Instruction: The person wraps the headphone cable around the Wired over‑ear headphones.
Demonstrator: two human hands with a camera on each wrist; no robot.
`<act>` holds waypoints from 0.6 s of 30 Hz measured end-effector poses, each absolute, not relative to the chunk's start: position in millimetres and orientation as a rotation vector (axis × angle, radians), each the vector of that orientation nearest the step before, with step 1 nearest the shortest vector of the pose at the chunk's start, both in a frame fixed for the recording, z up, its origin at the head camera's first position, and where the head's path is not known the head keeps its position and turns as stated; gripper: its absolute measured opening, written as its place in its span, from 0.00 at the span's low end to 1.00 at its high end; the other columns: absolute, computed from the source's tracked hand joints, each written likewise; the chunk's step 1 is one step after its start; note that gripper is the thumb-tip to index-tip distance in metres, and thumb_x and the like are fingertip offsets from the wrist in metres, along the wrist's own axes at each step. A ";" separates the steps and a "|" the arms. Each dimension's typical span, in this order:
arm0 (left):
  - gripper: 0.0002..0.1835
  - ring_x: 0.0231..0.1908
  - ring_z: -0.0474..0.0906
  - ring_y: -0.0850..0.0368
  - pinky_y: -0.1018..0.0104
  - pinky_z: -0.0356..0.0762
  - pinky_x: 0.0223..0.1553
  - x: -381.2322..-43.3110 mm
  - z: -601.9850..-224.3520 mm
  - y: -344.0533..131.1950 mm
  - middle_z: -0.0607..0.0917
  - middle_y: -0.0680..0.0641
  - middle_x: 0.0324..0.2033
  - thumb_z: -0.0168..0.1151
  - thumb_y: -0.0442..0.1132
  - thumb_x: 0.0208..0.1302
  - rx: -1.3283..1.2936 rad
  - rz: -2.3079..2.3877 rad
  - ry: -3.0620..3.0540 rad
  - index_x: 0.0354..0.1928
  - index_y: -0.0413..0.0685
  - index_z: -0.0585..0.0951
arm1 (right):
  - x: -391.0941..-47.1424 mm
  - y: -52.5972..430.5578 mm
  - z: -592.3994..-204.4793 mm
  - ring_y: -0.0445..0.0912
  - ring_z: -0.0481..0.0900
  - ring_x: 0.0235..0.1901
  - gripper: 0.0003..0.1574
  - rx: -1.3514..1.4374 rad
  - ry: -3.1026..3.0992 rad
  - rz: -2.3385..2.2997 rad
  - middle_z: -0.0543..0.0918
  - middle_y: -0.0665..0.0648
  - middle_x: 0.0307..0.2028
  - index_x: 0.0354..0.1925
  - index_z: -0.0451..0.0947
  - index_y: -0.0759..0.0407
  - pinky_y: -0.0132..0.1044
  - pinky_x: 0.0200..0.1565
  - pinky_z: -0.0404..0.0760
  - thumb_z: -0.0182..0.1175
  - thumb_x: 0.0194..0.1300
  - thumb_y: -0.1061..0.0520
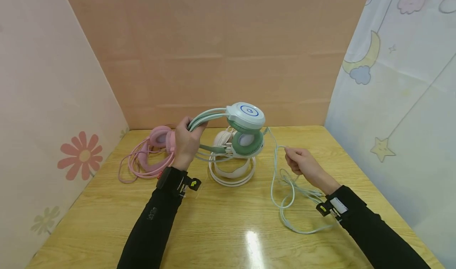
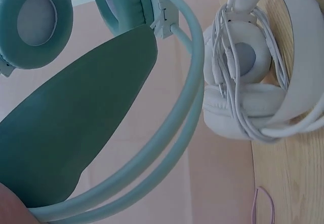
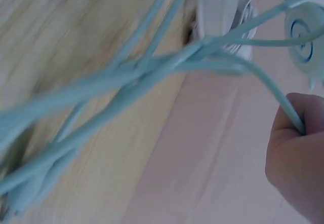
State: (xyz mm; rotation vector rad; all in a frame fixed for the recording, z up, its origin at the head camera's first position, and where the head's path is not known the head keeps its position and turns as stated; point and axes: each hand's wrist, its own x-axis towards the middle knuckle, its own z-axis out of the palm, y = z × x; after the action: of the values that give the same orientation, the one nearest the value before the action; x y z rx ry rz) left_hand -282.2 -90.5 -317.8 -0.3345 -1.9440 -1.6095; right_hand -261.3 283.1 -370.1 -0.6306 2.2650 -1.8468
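My left hand grips the headband of the mint green headphones, holding them above the table with the ear cups pointing right. In the left wrist view their dark green band pad and cushioned cups show, with only a bit of the hand at the corner. The right hand pinches the mint cable of these headphones. Loops of that cable hang and lie around the right hand; in the right wrist view several strands cross close to the camera, slightly blurred.
White headphones with a bundled cable lie behind and below the green pair. Pink headphones with a looped cable lie at the back left. The wooden table meets a tan back wall and side panels.
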 end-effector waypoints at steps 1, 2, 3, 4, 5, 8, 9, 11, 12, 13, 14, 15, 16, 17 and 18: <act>0.16 0.19 0.53 0.59 0.64 0.55 0.27 -282.5 -318.3 -93.2 0.59 0.53 0.17 0.69 0.43 0.67 -0.331 -1.609 -1.935 0.29 0.44 0.73 | -262.3 287.5 -371.4 0.47 0.46 0.14 0.32 -0.593 2.290 -1.859 0.54 0.53 0.16 0.25 0.61 0.66 0.42 0.19 0.49 0.43 0.83 0.45; 0.15 0.19 0.53 0.59 0.65 0.55 0.26 -282.9 -318.8 -96.0 0.59 0.53 0.16 0.69 0.42 0.67 -0.325 -1.611 -1.927 0.29 0.44 0.73 | -263.2 292.2 -372.9 0.47 0.46 0.13 0.33 -0.561 2.316 -1.868 0.54 0.53 0.15 0.24 0.59 0.66 0.42 0.19 0.48 0.43 0.83 0.45; 0.16 0.18 0.52 0.59 0.64 0.54 0.26 -282.7 -319.0 -98.9 0.59 0.53 0.16 0.69 0.42 0.67 -0.326 -1.617 -1.917 0.29 0.44 0.73 | -264.1 297.1 -374.1 0.47 0.47 0.13 0.33 -0.525 2.348 -1.867 0.55 0.52 0.15 0.23 0.57 0.65 0.42 0.19 0.48 0.44 0.82 0.45; 0.16 0.18 0.52 0.59 0.65 0.54 0.26 -282.6 -318.5 -100.8 0.58 0.53 0.16 0.69 0.43 0.67 -0.317 -1.613 -1.919 0.29 0.44 0.72 | -265.3 303.0 -374.8 0.46 0.47 0.13 0.34 -0.487 2.382 -1.860 0.55 0.52 0.15 0.23 0.56 0.64 0.42 0.18 0.49 0.44 0.82 0.44; 0.16 0.18 0.52 0.59 0.64 0.53 0.26 -282.2 -317.9 -102.4 0.58 0.53 0.17 0.68 0.43 0.67 -0.307 -1.605 -1.926 0.29 0.45 0.72 | -266.5 308.4 -375.4 0.46 0.48 0.12 0.34 -0.457 2.417 -1.844 0.55 0.51 0.15 0.23 0.56 0.64 0.42 0.18 0.49 0.44 0.82 0.43; 0.17 0.19 0.50 0.59 0.63 0.52 0.27 -280.8 -316.9 -106.8 0.56 0.53 0.17 0.68 0.45 0.68 -0.288 -1.589 -1.944 0.30 0.45 0.71 | -269.2 321.5 -375.8 0.47 0.49 0.12 0.36 -0.388 2.506 -1.777 0.55 0.50 0.14 0.22 0.57 0.62 0.41 0.17 0.52 0.45 0.81 0.40; 0.17 0.19 0.50 0.59 0.63 0.51 0.28 -280.1 -316.4 -107.9 0.56 0.53 0.18 0.68 0.45 0.68 -0.284 -1.585 -1.945 0.30 0.46 0.71 | -270.1 325.3 -376.0 0.47 0.49 0.12 0.36 -0.366 2.534 -1.747 0.55 0.49 0.14 0.21 0.57 0.61 0.41 0.17 0.54 0.44 0.81 0.39; 0.17 0.19 0.50 0.59 0.63 0.51 0.27 -279.7 -315.8 -109.8 0.56 0.53 0.17 0.67 0.44 0.68 -0.282 -1.594 -1.931 0.29 0.46 0.71 | -271.9 332.5 -376.6 0.47 0.51 0.11 0.36 -0.327 2.581 -1.688 0.55 0.49 0.13 0.21 0.58 0.59 0.41 0.18 0.56 0.44 0.81 0.38; 0.17 0.19 0.50 0.59 0.63 0.51 0.28 -279.6 -315.3 -110.8 0.56 0.53 0.17 0.67 0.44 0.69 -0.283 -1.609 -1.918 0.29 0.45 0.71 | -272.5 336.3 -376.8 0.47 0.51 0.11 0.35 -0.308 2.589 -1.672 0.56 0.49 0.14 0.21 0.58 0.59 0.42 0.17 0.56 0.43 0.81 0.38; 0.17 0.19 0.51 0.59 0.64 0.52 0.28 -279.6 -314.9 -111.9 0.57 0.53 0.17 0.67 0.43 0.69 -0.282 -1.617 -1.904 0.28 0.46 0.71 | -273.0 340.1 -377.5 0.46 0.51 0.11 0.35 -0.287 2.591 -1.661 0.56 0.48 0.14 0.21 0.59 0.58 0.43 0.18 0.56 0.43 0.80 0.37; 0.16 0.19 0.51 0.60 0.64 0.52 0.28 -279.8 -314.2 -113.2 0.57 0.53 0.17 0.67 0.42 0.69 -0.281 -1.630 -1.886 0.28 0.46 0.71 | -273.4 344.2 -378.3 0.46 0.51 0.11 0.35 -0.270 2.594 -1.649 0.56 0.48 0.14 0.22 0.59 0.58 0.43 0.18 0.56 0.43 0.80 0.37; 0.16 0.19 0.52 0.60 0.64 0.53 0.28 -280.1 -313.6 -114.5 0.58 0.53 0.17 0.67 0.41 0.69 -0.277 -1.645 -1.870 0.28 0.46 0.71 | -273.6 348.5 -379.0 0.45 0.52 0.11 0.35 -0.254 2.599 -1.638 0.56 0.48 0.14 0.22 0.59 0.58 0.43 0.18 0.56 0.43 0.80 0.37; 0.17 0.19 0.52 0.61 0.65 0.53 0.28 -280.3 -313.1 -116.0 0.58 0.53 0.17 0.67 0.41 0.69 -0.271 -1.660 -1.855 0.27 0.46 0.70 | -273.5 353.1 -379.8 0.45 0.51 0.11 0.34 -0.238 2.602 -1.632 0.56 0.48 0.14 0.22 0.59 0.58 0.43 0.18 0.56 0.43 0.80 0.37; 0.18 0.18 0.52 0.61 0.65 0.53 0.28 -280.3 -312.7 -117.4 0.59 0.54 0.17 0.67 0.42 0.69 -0.261 -1.671 -1.848 0.27 0.46 0.69 | -273.2 357.9 -380.5 0.44 0.51 0.11 0.34 -0.222 2.606 -1.629 0.56 0.48 0.14 0.22 0.59 0.58 0.43 0.17 0.56 0.43 0.80 0.37; 0.18 0.18 0.53 0.61 0.66 0.53 0.27 -280.1 -312.1 -118.8 0.59 0.54 0.16 0.67 0.42 0.69 -0.248 -1.678 -1.842 0.27 0.47 0.69 | -272.9 362.8 -381.3 0.44 0.51 0.11 0.34 -0.210 2.608 -1.627 0.55 0.47 0.14 0.22 0.59 0.58 0.42 0.17 0.56 0.43 0.81 0.37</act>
State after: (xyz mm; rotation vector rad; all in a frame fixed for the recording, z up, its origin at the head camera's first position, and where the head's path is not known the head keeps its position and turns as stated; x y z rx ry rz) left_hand -280.1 -118.8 -312.1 -0.2482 -1.8424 -1.6780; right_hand -272.9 362.8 -381.3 -0.2100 2.6076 -1.6271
